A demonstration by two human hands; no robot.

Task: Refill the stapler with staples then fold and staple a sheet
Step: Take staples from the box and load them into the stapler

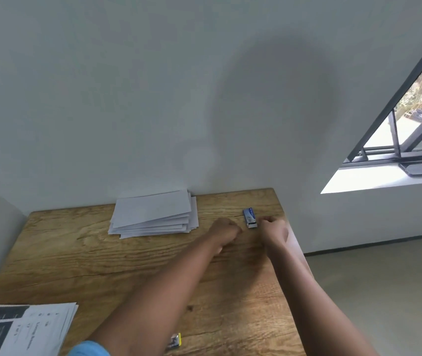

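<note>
- Landmark: small blue staple box (pixel 250 218), lying flat on the wooden desk (pixel 133 255) near its far right corner, its inner tray slid partly out at the near end.
- Right hand (pixel 273 228): just right of the box's near end, fingers curled in toward the protruding tray. Contact with the box cannot be told; whether anything is pinched cannot be told.
- Left hand (pixel 226 231): just left and slightly nearer than the box, closed in a loose fist, knuckles down toward the desk. What it holds, if anything, is hidden.
- The two hands are apart, with the box's near end between them.
- Stack of white sheets (pixel 153 214): left of the box, well clear of it, fanned unevenly, its far edge near the wall (pixel 153 98).
- Small yellow-and-metal object (pixel 175 341): far toward the near desk edge from the box, partly hidden by the left forearm; too blurred to tell whether it is the stapler.
- Printed papers (pixel 22 327): near left desk corner, far from the box.
- Edges: the right desk edge runs close beside the box and under the right forearm; the far edge meets the wall just beyond the box.
- Open room: bare wood between the box and the near edge, crossed by both forearms.
</note>
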